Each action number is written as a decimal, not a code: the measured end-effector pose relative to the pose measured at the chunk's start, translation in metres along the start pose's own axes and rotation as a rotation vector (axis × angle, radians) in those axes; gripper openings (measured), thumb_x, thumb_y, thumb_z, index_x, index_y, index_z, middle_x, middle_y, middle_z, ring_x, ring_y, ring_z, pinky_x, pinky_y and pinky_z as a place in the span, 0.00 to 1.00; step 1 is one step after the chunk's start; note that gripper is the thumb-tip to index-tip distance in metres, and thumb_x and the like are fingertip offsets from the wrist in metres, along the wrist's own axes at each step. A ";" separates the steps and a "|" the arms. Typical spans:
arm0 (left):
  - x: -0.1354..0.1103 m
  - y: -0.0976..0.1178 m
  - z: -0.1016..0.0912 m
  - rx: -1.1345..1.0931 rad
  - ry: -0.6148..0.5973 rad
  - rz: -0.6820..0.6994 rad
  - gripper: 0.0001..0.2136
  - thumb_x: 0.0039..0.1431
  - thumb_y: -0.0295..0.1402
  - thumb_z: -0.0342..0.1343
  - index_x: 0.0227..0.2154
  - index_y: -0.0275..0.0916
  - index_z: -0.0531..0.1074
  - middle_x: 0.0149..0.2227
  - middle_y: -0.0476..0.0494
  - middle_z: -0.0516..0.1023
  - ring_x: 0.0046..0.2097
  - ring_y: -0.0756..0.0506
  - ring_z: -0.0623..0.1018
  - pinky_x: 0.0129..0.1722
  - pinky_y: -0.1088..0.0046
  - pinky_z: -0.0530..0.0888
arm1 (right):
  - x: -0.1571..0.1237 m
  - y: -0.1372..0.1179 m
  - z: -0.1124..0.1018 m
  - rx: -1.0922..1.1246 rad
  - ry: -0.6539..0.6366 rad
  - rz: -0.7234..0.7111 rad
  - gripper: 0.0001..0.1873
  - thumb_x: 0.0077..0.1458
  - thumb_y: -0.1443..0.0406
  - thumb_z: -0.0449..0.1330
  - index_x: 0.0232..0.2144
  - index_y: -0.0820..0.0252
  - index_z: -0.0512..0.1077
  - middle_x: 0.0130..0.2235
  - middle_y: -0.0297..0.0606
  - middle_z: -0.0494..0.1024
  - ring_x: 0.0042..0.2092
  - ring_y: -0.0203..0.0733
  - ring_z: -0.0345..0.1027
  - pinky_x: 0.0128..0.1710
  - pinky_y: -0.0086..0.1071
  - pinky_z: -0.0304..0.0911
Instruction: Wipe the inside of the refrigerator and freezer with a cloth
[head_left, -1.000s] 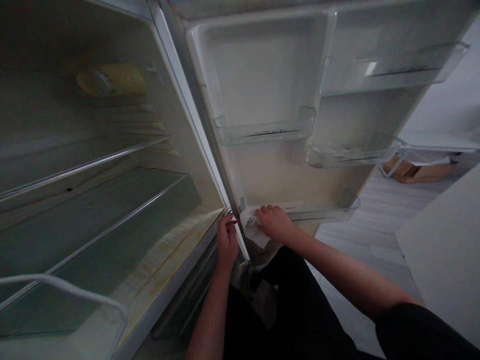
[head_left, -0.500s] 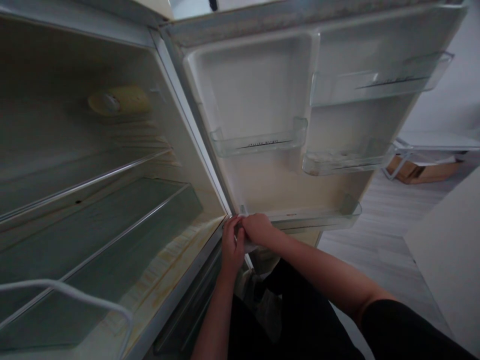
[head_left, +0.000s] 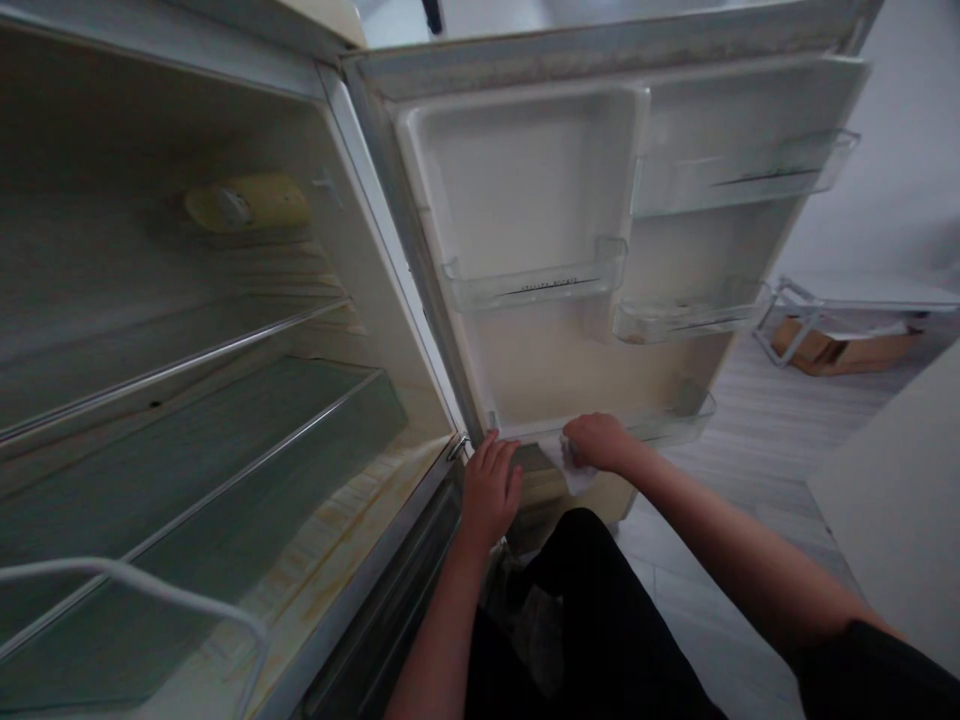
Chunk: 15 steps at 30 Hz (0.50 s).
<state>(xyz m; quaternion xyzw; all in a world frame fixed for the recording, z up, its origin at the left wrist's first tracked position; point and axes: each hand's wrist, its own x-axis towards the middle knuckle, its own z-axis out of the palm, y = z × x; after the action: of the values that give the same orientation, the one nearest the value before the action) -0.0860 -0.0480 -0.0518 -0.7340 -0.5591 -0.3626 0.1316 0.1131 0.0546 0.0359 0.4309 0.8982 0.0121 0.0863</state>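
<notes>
My right hand (head_left: 596,443) is closed on a white cloth or tissue (head_left: 576,472), at the lower door bin (head_left: 667,428) of an open fridge door (head_left: 536,160). A corner of the cloth hangs below the fingers. My left hand (head_left: 491,485) lies at the hinge-side end of that same bin, fingers stretched out, with nothing visible in it. Just left of these fingers is a metal hinge (head_left: 457,447) on the fridge frame. Whether the left fingertips press on the bin or only hover at it is hard to tell.
Left stands the fridge interior with glass shelves (head_left: 330,400), yellow-stained ledge (head_left: 322,545) and lamp housing (head_left: 247,203). A white cable or rod (head_left: 150,585) crosses the lower left. More clear bins (head_left: 536,285) line the door. A cardboard box (head_left: 847,350) sits under a white table (head_left: 877,290).
My right hand has moved right along the lower bin with the white cloth, away from my left hand. The left hand has shifted slightly right and its fingers have spread.
</notes>
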 end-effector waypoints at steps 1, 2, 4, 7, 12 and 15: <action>0.001 0.000 0.002 0.008 0.013 0.003 0.16 0.68 0.30 0.48 0.57 0.38 0.66 0.55 0.38 0.75 0.66 0.38 0.64 0.64 0.53 0.65 | -0.002 0.012 0.002 -0.016 -0.007 0.021 0.19 0.51 0.68 0.68 0.47 0.67 0.79 0.48 0.55 0.80 0.51 0.61 0.76 0.49 0.46 0.72; 0.001 0.001 0.003 0.014 0.025 0.008 0.16 0.68 0.29 0.48 0.56 0.37 0.66 0.54 0.37 0.75 0.66 0.37 0.64 0.64 0.53 0.65 | -0.004 0.024 0.005 -0.028 -0.016 0.042 0.20 0.51 0.67 0.69 0.47 0.67 0.79 0.48 0.55 0.80 0.51 0.61 0.75 0.49 0.46 0.71; 0.003 0.001 0.007 0.027 0.049 0.016 0.15 0.66 0.28 0.50 0.55 0.36 0.67 0.53 0.37 0.75 0.66 0.36 0.65 0.64 0.53 0.66 | -0.007 0.050 0.009 -0.045 -0.046 0.098 0.20 0.51 0.67 0.69 0.48 0.66 0.79 0.48 0.54 0.80 0.52 0.61 0.75 0.50 0.45 0.71; 0.004 -0.001 0.012 0.053 0.077 0.027 0.14 0.67 0.27 0.50 0.54 0.36 0.68 0.52 0.37 0.76 0.64 0.37 0.67 0.63 0.54 0.68 | -0.013 0.087 0.013 -0.041 -0.108 0.200 0.22 0.50 0.68 0.69 0.48 0.67 0.79 0.50 0.55 0.79 0.53 0.60 0.74 0.50 0.44 0.71; 0.005 -0.006 0.015 0.086 0.090 0.046 0.14 0.67 0.24 0.47 0.53 0.38 0.69 0.50 0.39 0.77 0.63 0.38 0.69 0.61 0.55 0.70 | -0.024 0.139 0.020 -0.058 -0.159 0.283 0.17 0.47 0.73 0.69 0.43 0.71 0.81 0.47 0.59 0.80 0.51 0.63 0.75 0.48 0.46 0.72; 0.006 -0.006 0.016 0.073 0.097 0.044 0.14 0.67 0.24 0.47 0.52 0.38 0.69 0.49 0.39 0.77 0.63 0.38 0.70 0.61 0.54 0.70 | -0.026 0.151 0.024 -0.044 -0.108 0.295 0.14 0.45 0.75 0.69 0.38 0.72 0.82 0.42 0.60 0.81 0.47 0.65 0.77 0.46 0.49 0.73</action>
<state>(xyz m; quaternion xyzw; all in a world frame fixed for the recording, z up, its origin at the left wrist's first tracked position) -0.0841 -0.0322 -0.0607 -0.7224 -0.5487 -0.3739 0.1930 0.2497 0.1283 0.0310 0.5562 0.8187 0.0211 0.1410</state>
